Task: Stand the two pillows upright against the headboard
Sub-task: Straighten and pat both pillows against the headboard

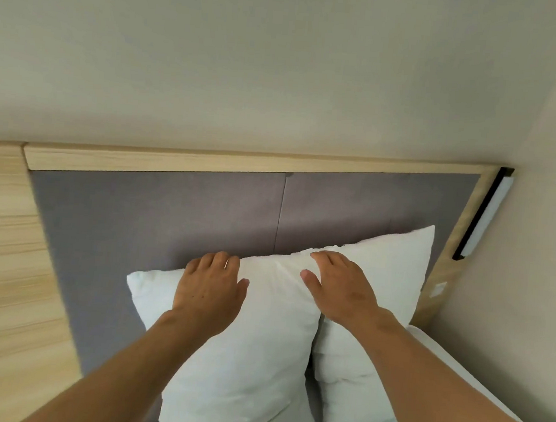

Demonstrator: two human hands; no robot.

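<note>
Head view: both pillows upright against headboard (203, 211), left pillow (239, 347) overlapping right pillow (387, 286). Left hand (210, 292) and right hand (343, 289) flat on left pillow's top edge, fingers (219, 259) spread, gripping nothing. Press evenly; avoid tipping forward.

Two pillows stand side by side against the headboard (156, 214) — left pillow (241, 358) overlapping right pillow (391, 273).

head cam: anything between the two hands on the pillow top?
Nothing but bare white fabric: the left white pillow's top edge spans from left hand to right hand, in the head view.
</note>
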